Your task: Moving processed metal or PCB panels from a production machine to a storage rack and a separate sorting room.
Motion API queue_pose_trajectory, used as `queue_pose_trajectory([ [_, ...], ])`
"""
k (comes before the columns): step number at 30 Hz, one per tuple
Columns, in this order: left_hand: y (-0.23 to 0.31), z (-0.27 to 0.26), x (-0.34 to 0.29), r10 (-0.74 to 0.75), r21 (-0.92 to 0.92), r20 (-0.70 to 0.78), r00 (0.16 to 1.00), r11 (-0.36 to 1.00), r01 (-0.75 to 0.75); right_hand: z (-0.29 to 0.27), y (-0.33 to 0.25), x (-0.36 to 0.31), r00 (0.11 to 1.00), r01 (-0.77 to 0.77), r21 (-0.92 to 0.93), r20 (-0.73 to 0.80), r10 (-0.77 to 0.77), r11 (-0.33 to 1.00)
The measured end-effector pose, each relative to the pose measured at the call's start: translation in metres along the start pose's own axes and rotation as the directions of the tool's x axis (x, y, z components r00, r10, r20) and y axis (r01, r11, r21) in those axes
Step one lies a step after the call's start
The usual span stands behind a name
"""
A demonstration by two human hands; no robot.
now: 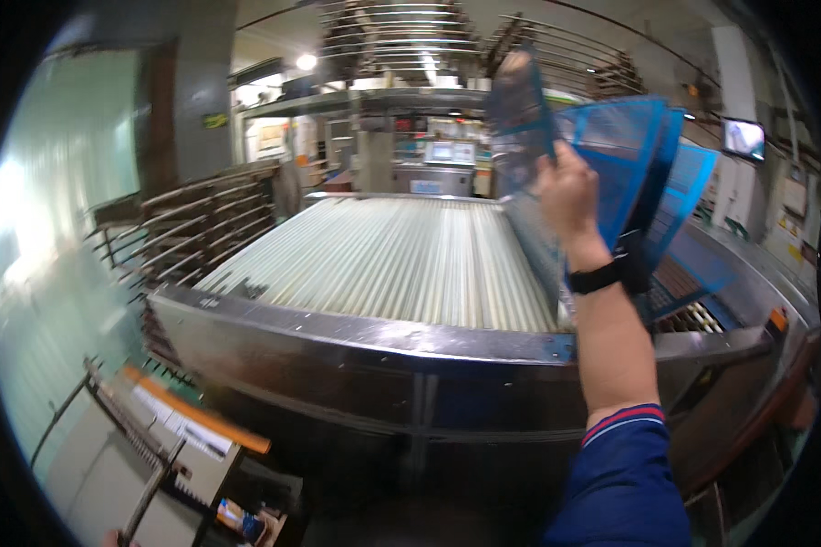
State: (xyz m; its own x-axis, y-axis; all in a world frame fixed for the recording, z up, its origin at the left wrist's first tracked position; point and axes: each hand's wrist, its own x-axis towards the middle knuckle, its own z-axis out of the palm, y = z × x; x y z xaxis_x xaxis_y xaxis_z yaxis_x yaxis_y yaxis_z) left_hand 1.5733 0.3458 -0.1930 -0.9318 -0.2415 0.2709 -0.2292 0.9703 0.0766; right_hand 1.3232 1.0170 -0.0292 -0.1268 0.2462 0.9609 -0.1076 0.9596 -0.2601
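Note:
My right hand [570, 196], with a dark band at the wrist, is raised on the right side of the conveyor. Its fingers are closed on the edge of a thin blue-edged panel [520, 123], which stands upright and is blurred. Just beyond the hand, several blue-bordered panels [616, 164] lean in a fan. A blurred tan patch tops the held panel; I cannot make it out. At the lower-left edge only a sliver of what seems my left hand [114, 538] shows beside a metal rod [155, 488]; its fingers are hidden.
A wide conveyor of pale rollers [383, 260] lies ahead behind a steel front edge [365, 333]. Stacked metal rods [205, 223] stand at left, near a translucent curtain [55, 273]. Lower left is a cart [109, 465] with an orange strip. A monitor [743, 139] hangs at right.

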Motion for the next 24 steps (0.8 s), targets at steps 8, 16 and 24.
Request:
queue_pose_trajectory([
  [8, -0.032, -0.055, 0.015, 0.207, -0.258, -0.148, 0.967, 0.936, -0.240, -0.033, -0.070, 0.003, 0.922, 0.328, 0.121, 0.175, -0.346, 0.937],
  [16, 0.096, -0.126, 0.099, 0.585, 0.195, -0.627, 0.514, 0.757, -0.624, -0.030, -0.184, 0.004, 0.468, 0.742, 0.266, 0.451, -0.760, 0.615],
  [24, 0.235, -0.124, 0.156, 0.676, 0.375, -0.706, 0.212, 0.610, -0.698, -0.079, -0.269, -0.012, 0.154, 0.805, 0.457, 0.454, -0.878, 0.378],
])
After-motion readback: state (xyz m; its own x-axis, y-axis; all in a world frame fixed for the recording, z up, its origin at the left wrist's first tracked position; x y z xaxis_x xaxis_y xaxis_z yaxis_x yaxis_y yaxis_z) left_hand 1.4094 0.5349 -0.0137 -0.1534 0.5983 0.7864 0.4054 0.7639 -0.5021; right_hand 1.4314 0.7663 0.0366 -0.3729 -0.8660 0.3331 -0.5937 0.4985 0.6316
